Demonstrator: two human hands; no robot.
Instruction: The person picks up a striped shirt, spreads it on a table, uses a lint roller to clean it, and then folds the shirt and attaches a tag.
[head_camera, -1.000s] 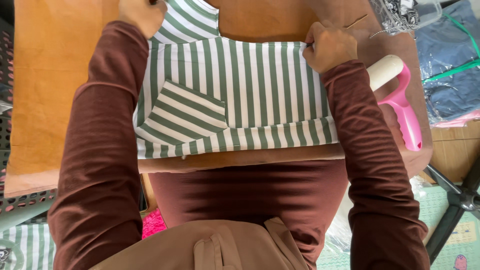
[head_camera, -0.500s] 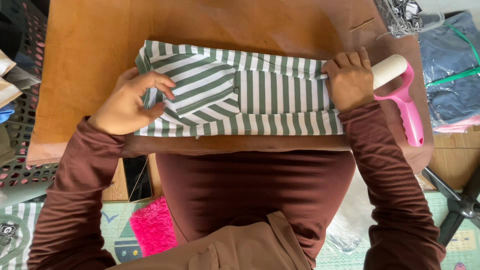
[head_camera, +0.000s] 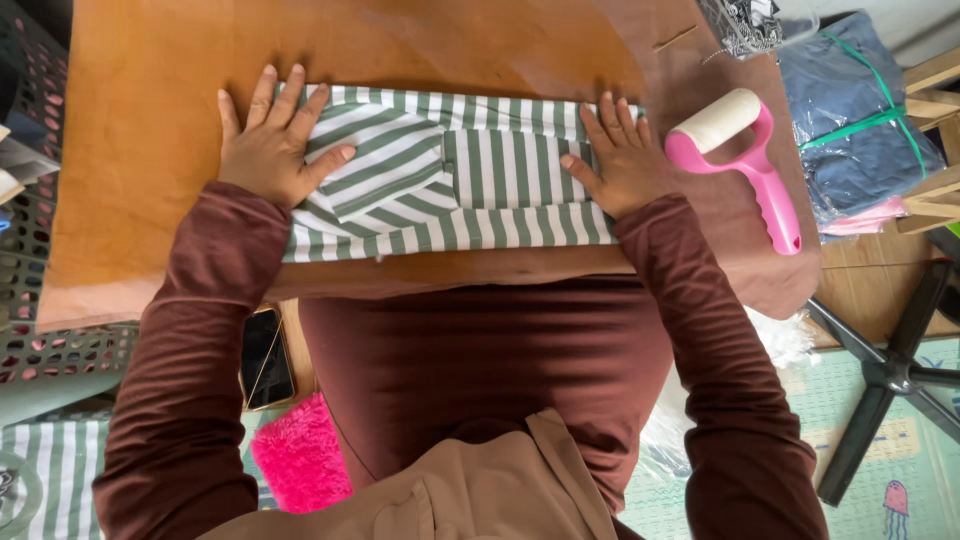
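A green-and-white striped garment (head_camera: 480, 175) lies folded into a wide band on the brown table (head_camera: 140, 160), with a diagonal-striped pocket showing left of centre. My left hand (head_camera: 272, 140) lies flat, fingers spread, on the garment's left end. Flat on its right end rests my right hand (head_camera: 622, 160), fingers pointing away from me. Neither hand grips anything.
A pink lint roller (head_camera: 745, 155) lies on the table just right of my right hand. Folded blue cloth in plastic wrap (head_camera: 860, 120) sits further right. A phone (head_camera: 262, 355) and a pink fluffy item (head_camera: 300, 460) are below the table edge. A chair base (head_camera: 890, 375) stands at the right.
The garment's far part was folded toward me into a narrower band. Both hands let go of the cloth and now press flat on its two ends.
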